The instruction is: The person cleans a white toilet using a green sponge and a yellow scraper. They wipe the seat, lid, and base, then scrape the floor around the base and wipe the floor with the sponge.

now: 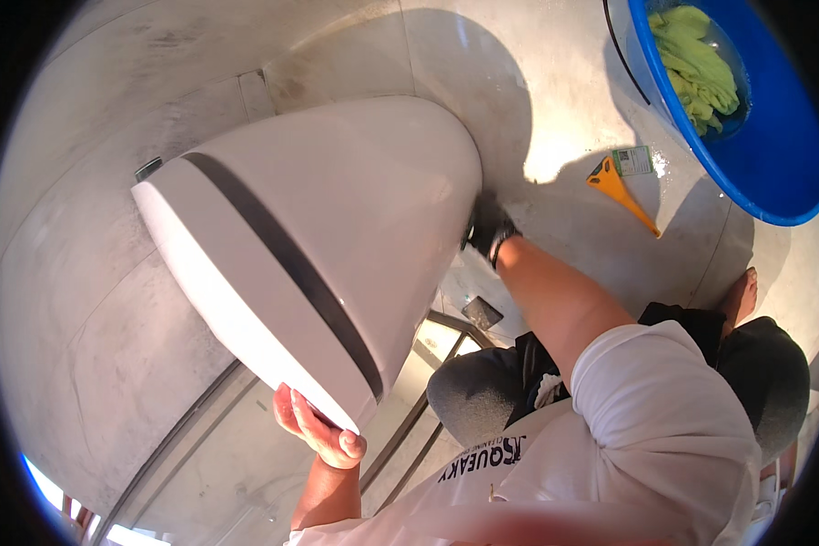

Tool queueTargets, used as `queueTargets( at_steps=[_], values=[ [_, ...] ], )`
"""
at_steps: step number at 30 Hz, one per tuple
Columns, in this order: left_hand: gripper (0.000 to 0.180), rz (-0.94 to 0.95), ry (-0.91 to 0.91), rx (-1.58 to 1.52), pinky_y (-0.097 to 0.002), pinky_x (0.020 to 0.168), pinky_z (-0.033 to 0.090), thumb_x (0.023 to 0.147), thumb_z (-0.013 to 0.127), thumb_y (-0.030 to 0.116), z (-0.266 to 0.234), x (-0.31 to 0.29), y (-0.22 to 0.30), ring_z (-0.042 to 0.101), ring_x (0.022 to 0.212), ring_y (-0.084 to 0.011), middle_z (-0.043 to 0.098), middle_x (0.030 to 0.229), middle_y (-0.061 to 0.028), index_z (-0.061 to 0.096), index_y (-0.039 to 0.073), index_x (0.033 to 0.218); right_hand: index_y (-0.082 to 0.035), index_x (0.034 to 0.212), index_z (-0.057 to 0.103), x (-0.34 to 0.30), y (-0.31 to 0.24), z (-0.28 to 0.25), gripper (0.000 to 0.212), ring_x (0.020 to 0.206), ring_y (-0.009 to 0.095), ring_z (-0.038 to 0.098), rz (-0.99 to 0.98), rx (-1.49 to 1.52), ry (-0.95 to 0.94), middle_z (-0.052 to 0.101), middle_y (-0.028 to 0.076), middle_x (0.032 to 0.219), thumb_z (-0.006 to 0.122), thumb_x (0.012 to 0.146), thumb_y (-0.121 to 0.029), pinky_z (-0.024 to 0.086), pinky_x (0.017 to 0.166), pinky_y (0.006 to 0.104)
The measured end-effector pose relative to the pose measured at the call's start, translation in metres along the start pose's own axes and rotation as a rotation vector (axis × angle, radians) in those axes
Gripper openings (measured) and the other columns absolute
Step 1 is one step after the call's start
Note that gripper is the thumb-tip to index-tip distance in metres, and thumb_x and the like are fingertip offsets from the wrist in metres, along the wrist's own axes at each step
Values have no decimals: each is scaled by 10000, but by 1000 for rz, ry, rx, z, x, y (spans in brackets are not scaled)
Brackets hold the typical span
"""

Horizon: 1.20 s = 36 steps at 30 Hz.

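A smooth white fixture that looks like a toilet (364,173), with a dark band across its wide end, fills the middle of the head view. My bare left hand (323,432) cups its lower corner, fingers against the edge and thumb apart from them. On the opposite, rounded side is my right hand (490,227) in a black glove, pressed close to the base. Motion blurs that glove, and its fingers are hidden against the fixture, so whatever it may hold does not show. A small dark square item (482,312) lies on the floor below my right wrist.
At the upper right stands a blue bucket (773,173) with a yellow-green cloth (696,68) in it. An orange-yellow scraper (623,196) lies on the floor beside a small green-and-white packet (633,161). Dark-framed glass (200,455) runs along the lower left.
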<state>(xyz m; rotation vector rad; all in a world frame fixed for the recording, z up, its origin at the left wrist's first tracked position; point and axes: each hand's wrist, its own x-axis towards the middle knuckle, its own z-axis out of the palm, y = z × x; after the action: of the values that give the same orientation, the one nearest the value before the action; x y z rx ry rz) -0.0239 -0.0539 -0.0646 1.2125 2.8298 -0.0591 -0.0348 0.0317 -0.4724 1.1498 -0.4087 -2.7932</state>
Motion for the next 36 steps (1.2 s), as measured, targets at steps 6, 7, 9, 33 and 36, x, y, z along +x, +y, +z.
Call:
queueTargets(
  at_steps=[6, 7, 9, 33, 36],
  values=[
    [715, -31, 16, -34, -450, 961, 276, 865, 339, 518, -1, 6, 6, 263, 1194, -352, 199, 1298, -256, 298, -60, 1283, -44, 1220, 454, -37, -18, 47, 423, 1126, 235, 456, -77, -298, 73, 461, 107, 1259, 282, 931, -301, 355, 939, 365],
    [712, -20, 30, -29, -448, 958, 281, 865, 344, 517, -1, 7, 6, 270, 1189, -350, 200, 1297, -254, 307, -59, 1281, -44, 1220, 454, -37, -34, 61, 419, 1125, 237, 457, -202, -406, 53, 462, 108, 1258, 285, 930, -296, 356, 939, 365],
    [705, -42, 39, -32, -442, 953, 291, 865, 354, 515, 1, 7, 6, 283, 1181, -347, 201, 1297, -250, 323, -57, 1275, -45, 1220, 453, -37, -65, 95, 411, 1122, 240, 459, -455, -635, -21, 465, 109, 1255, 293, 928, -286, 357, 939, 367],
    [706, -59, 70, -41, -420, 969, 272, 857, 375, 510, 1, 9, 9, 306, 1165, -330, 255, 1274, -239, 336, -55, 1279, -53, 1232, 436, -111, -94, 283, 512, 1116, 297, 469, -594, -1399, -358, 495, 193, 1203, 251, 912, -407, 354, 930, 359],
    [710, -64, 66, -67, -420, 970, 273, 855, 380, 508, 1, 8, 9, 299, 1180, -330, 239, 1286, -241, 333, -59, 1279, -32, 1234, 429, -162, -70, 259, 534, 1127, 297, 461, -993, -1242, -549, 491, 198, 1206, 240, 913, -414, 345, 937, 357]
  ],
)
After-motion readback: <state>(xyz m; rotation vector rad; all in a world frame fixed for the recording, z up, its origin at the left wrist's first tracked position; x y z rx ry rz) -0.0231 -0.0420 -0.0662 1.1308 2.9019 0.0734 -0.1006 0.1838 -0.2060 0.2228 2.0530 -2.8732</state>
